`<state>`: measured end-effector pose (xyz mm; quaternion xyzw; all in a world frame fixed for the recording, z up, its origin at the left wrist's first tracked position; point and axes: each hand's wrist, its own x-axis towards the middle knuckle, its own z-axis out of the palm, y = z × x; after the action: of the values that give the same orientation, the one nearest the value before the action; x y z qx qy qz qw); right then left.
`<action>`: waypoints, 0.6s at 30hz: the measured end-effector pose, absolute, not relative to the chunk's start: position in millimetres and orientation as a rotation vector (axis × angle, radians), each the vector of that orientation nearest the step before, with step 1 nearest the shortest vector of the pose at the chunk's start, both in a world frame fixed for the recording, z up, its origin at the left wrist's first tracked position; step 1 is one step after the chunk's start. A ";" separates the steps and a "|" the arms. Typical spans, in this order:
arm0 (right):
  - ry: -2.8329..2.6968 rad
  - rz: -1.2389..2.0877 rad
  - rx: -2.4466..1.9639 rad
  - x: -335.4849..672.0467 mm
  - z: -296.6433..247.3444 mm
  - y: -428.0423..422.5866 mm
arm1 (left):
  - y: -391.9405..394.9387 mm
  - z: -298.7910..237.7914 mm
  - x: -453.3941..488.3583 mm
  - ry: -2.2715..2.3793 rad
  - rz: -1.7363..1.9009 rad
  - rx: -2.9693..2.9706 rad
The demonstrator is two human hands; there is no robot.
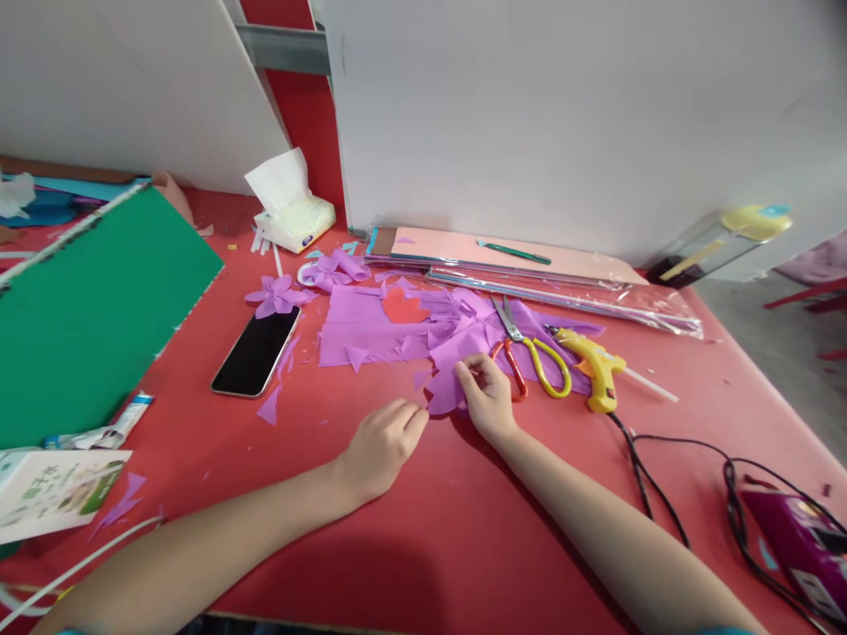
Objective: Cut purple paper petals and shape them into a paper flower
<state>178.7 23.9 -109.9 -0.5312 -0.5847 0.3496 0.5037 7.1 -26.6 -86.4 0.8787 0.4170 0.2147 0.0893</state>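
Observation:
Between my hands is a cut piece of purple paper [445, 390] with a scalloped edge. My right hand [488, 395] pinches its right side between thumb and fingers. My left hand [390, 441] is closed at the lower left edge of the same piece, its fingertips pressed together there. Just beyond lie purple sheets and scraps [371, 339], with an orange-red paper cutout [405, 306] on top. Scissors with one red and one yellow handle [543, 363] rest right of my right hand. A purple paper flower [276, 295] sits at the phone's top end.
A yellow glue gun [601, 370] with a black cord lies to the right. On the left are a phone [257, 353], a green board [99, 309] and a tissue pack [296, 220]. Wrapped paper sheets [562, 300] and a green pen [516, 253] lie along the back.

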 end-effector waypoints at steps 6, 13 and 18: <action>-1.361 0.895 -1.276 178.1 -113.1 25.5 | -3.3 -87.0 2.9 1.343 0.938 1.645; -1.388 0.849 -1.319 178.4 -114.4 26.1 | 8.6 -102.9 -6.4 1.514 1.065 1.656; -1.403 0.852 -1.314 176.5 -113.0 25.4 | 1.6 -96.2 -11.2 1.446 1.158 2.137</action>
<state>176.5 25.4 -113.0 -0.5423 -0.5793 0.3519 0.4965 -11.2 1.6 -96.2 0.7463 0.5051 0.4043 0.1562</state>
